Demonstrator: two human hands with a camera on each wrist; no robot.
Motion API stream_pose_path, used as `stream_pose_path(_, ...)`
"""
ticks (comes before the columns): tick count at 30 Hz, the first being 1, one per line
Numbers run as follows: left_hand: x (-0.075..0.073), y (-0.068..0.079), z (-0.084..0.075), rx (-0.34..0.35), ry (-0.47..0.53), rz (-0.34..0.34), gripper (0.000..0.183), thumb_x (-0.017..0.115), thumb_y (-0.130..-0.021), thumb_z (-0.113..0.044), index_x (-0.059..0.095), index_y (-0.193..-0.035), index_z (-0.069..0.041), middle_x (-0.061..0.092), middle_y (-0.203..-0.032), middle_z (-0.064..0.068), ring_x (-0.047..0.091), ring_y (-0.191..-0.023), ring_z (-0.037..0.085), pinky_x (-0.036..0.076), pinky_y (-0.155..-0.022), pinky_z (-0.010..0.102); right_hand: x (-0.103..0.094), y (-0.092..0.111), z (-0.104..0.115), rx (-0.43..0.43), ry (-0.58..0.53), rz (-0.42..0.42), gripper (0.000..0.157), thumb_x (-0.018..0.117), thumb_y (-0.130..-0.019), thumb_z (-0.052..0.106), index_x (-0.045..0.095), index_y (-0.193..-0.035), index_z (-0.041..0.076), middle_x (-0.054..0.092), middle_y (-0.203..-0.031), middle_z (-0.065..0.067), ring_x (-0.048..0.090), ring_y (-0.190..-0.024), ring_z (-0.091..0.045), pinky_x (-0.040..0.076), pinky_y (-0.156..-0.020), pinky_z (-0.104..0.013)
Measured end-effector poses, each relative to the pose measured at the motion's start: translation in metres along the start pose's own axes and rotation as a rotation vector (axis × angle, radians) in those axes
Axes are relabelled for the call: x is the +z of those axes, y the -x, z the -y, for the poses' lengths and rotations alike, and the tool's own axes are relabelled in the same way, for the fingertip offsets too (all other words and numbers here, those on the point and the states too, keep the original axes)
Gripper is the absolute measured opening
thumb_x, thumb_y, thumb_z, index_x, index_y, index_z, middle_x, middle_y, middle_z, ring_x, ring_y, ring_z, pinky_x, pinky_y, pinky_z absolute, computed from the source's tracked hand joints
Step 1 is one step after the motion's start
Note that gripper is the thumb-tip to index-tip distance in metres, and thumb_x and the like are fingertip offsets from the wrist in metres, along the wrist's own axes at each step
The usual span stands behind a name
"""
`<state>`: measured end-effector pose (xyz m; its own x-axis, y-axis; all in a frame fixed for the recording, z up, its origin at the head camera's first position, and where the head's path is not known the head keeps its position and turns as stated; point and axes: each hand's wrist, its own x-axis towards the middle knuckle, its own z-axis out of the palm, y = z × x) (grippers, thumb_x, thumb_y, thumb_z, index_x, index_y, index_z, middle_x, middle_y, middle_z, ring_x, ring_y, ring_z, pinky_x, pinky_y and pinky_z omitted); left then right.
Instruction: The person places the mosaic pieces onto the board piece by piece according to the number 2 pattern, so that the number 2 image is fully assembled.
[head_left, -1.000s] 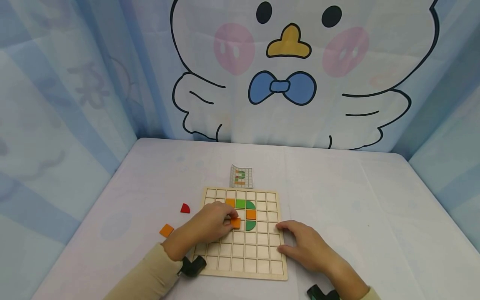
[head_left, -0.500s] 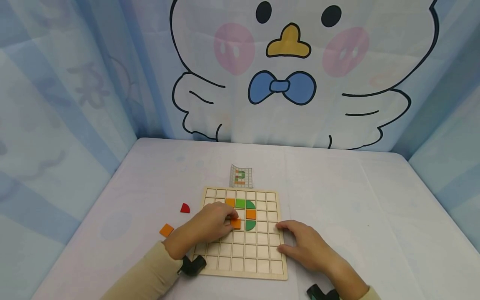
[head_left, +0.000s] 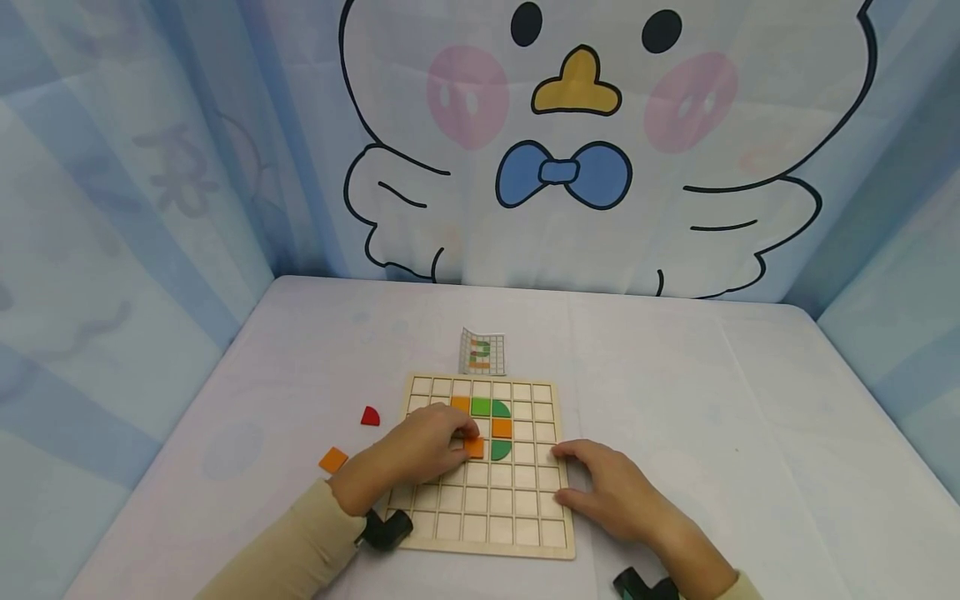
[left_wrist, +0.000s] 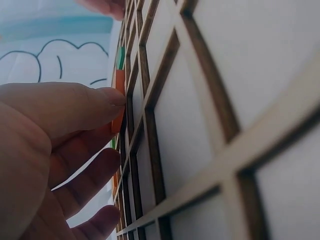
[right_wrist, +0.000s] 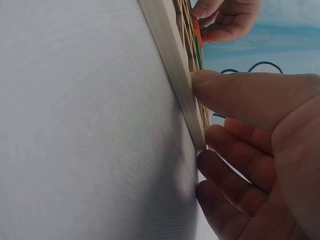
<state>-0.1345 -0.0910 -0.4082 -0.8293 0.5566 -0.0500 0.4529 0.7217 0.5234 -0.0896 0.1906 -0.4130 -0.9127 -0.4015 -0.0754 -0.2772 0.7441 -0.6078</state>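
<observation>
A wooden grid board (head_left: 513, 528) lies on the table. My left hand (head_left: 422, 446) reaches over its left half and pinches an orange square tile (head_left: 474, 448) between thumb and fingers. In the left wrist view, the thumb (left_wrist: 107, 96) presses the tile against the grid. Right of it sits a dark green quarter-round tile (head_left: 500, 450), with another orange square (head_left: 502, 428) above that. The upper row holds an orange tile (head_left: 460, 403), a light green square (head_left: 481, 407) and a green quarter-round (head_left: 502, 409). My right hand (head_left: 618, 496) touches the board's right edge, fingers loosely spread.
Left of the board lie a red quarter-round tile (head_left: 371, 417) and a loose orange square (head_left: 333, 460). A small folded pattern card (head_left: 495, 354) stands just behind the board. Printed curtains (head_left: 570, 242) rise behind and beside the white table (head_left: 720, 400).
My left hand has edged slightly to the right with the orange square tile. The right hand stays in place at the board's edge.
</observation>
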Motion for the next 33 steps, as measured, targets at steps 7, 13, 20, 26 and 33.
stream_pose_path(7,0.0000,-0.0007,0.0014,0.003,0.035,0.011,0.016,0.072,-0.090,-0.009,0.073,-0.106,-0.010,0.069,-0.103,-0.001,0.061,-0.102,0.019,0.050,-0.093,0.040,-0.0004,0.0000,0.0005,0.002,0.001,-0.001,0.047,0.077,-0.087,0.022,0.062,-0.129,0.006,0.062,-0.130,-0.006,0.054,-0.128,-0.032,0.040,-0.105,-0.053)
stream_pose_path(13,0.0001,-0.0015,0.0018,0.006,0.034,0.018,0.015,0.073,-0.091,-0.010,0.072,-0.106,-0.011,0.068,-0.103,-0.002,0.061,-0.102,0.019,0.050,-0.093,0.040,-0.0002,-0.0003,0.0019,0.020,-0.003,-0.005,0.047,0.078,-0.086,0.021,0.063,-0.129,0.007,0.062,-0.131,-0.005,0.053,-0.128,-0.031,0.040,-0.106,-0.052)
stream_pose_path(20,-0.0003,-0.0016,0.0007,-0.001,0.048,0.020,0.015,0.074,-0.090,-0.011,0.072,-0.105,-0.011,0.069,-0.102,-0.001,0.062,-0.101,0.019,0.050,-0.093,0.040,-0.0001,0.0000,-0.0003,-0.004,0.000,-0.002,0.047,0.078,-0.088,0.024,0.062,-0.129,0.007,0.062,-0.131,-0.006,0.054,-0.127,-0.032,0.041,-0.104,-0.053)
stream_pose_path(26,0.0006,-0.0015,0.0016,-0.004,0.059,0.023,0.016,0.073,-0.090,-0.010,0.072,-0.107,-0.010,0.069,-0.104,-0.001,0.062,-0.103,0.018,0.050,-0.093,0.039,-0.0004,0.0000,0.0000,0.000,-0.003,0.001,0.048,0.078,-0.088,0.025,0.062,-0.129,0.007,0.061,-0.131,-0.006,0.054,-0.127,-0.032,0.041,-0.104,-0.054)
stream_pose_path(33,0.0005,-0.0015,0.0016,0.002,0.056,0.023,0.018,0.073,-0.090,-0.010,0.073,-0.108,-0.010,0.069,-0.104,-0.001,0.062,-0.104,0.019,0.049,-0.095,0.040,-0.0007,0.0001,0.0006,0.005,-0.006,0.001,0.047,0.078,-0.088,0.025,0.062,-0.129,0.008,0.061,-0.131,-0.005,0.054,-0.127,-0.032,0.041,-0.105,-0.054)
